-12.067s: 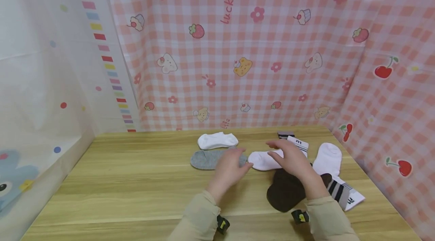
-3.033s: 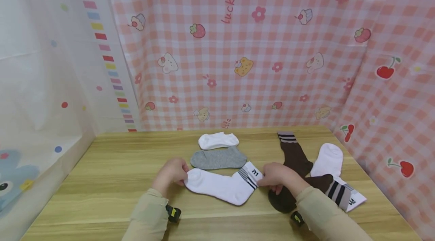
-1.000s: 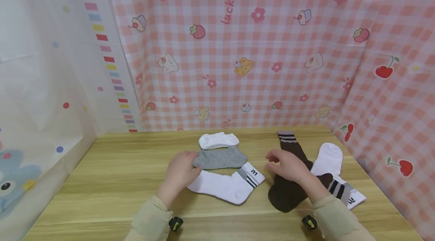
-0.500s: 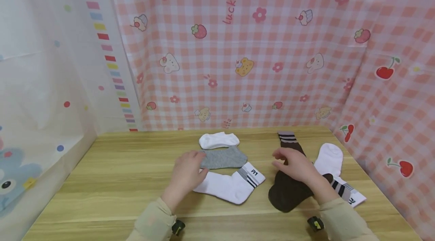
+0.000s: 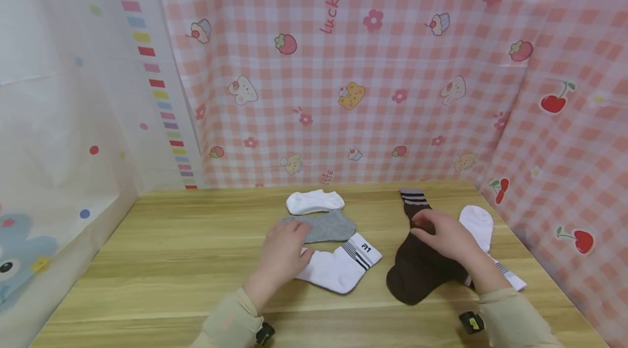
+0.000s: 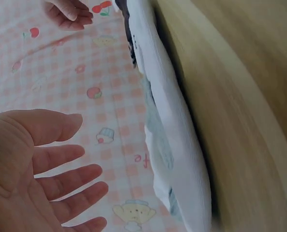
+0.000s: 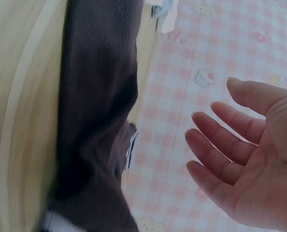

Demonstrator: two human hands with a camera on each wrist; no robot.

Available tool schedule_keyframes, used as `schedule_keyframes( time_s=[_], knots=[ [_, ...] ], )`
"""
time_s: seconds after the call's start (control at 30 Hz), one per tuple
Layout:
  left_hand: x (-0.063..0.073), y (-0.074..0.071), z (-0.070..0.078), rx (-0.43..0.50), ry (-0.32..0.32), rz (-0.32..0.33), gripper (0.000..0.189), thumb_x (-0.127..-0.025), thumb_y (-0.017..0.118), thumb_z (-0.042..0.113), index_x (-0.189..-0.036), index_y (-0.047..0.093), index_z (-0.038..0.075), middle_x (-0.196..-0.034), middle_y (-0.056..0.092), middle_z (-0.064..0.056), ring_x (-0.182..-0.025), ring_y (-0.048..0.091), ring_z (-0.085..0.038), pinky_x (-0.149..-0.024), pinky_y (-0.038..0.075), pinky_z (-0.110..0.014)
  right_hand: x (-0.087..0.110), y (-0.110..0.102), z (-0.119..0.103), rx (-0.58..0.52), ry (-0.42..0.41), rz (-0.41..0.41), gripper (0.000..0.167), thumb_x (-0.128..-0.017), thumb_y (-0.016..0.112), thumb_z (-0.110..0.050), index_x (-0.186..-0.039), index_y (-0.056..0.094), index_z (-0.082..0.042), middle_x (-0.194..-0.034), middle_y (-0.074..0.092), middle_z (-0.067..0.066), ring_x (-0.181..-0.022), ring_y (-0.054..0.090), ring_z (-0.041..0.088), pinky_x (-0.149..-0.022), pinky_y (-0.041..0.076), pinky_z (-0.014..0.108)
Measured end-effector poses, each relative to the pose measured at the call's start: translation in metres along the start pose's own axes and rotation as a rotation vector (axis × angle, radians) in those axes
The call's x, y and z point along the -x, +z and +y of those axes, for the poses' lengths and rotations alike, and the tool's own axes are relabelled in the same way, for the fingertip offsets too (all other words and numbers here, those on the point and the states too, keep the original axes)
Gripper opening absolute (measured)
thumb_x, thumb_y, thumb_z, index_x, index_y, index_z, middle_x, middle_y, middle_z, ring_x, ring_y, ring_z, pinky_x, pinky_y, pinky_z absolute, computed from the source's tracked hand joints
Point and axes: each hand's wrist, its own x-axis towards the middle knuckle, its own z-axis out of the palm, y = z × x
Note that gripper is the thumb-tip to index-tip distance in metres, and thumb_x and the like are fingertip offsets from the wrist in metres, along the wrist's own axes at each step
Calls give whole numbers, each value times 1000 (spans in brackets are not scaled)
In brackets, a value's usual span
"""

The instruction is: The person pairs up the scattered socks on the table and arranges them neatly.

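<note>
My left hand [image 5: 283, 254] hovers over the toe of a white ankle sock with black stripes [image 5: 338, 271], fingers relaxed and apart from it in the left wrist view. That sock lies flat in front of a grey sock [image 5: 333, 226] and a short white sock [image 5: 314, 202]. On the right, my right hand [image 5: 450, 238] hangs above overlapping dark brown socks [image 5: 414, 274] with grey striped cuffs. The right wrist view shows its fingers [image 7: 220, 145] loosely bent, holding nothing. Another white sock [image 5: 477, 223] lies beyond it, partly covered by the brown one and my arm.
A wooden table [image 5: 171, 261] carries all the socks. A pink checked cloth [image 5: 314, 64] hangs behind and on the right, and a white curtain [image 5: 73, 119] hangs on the left.
The striped white sock has come from the right pile to lie before the grey sock, and both hands have let go of it. Over the last second both hands have drifted right.
</note>
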Motion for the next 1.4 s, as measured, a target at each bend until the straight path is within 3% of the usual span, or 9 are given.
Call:
schedule_keyframes(
  time_s=[0.43, 0.8, 1.4],
  knots=[
    [-2, 4, 16, -34, 90, 12, 39, -78, 81, 21, -111, 68, 6, -106, 67, -10, -100, 62, -32, -87, 48, -50, 6, -21, 31, 59, 51, 4, 28, -91, 71, -19, -107, 68, 3, -102, 69, 18, -93, 65, 38, -81, 52, 54],
    [-3, 11, 30, -60, 136, 4, 41, -78, 82, 25, -114, 67, 10, -109, 66, -6, -104, 60, -29, -91, 46, -49, 14, -32, 65, 47, 64, 49, 30, -90, 71, -13, -105, 63, 11, -97, 67, 24, -89, 65, 41, -82, 51, 56],
    [0, 18, 54, -72, 193, 3, 44, -77, 83, 28, -115, 68, 12, -111, 65, -3, -103, 59, -25, -92, 46, -44, 22, -48, 108, 62, 242, 24, 37, -91, 67, -13, -108, 57, 18, -99, 63, 34, -95, 60, 50, -81, 48, 59]
  ],
)
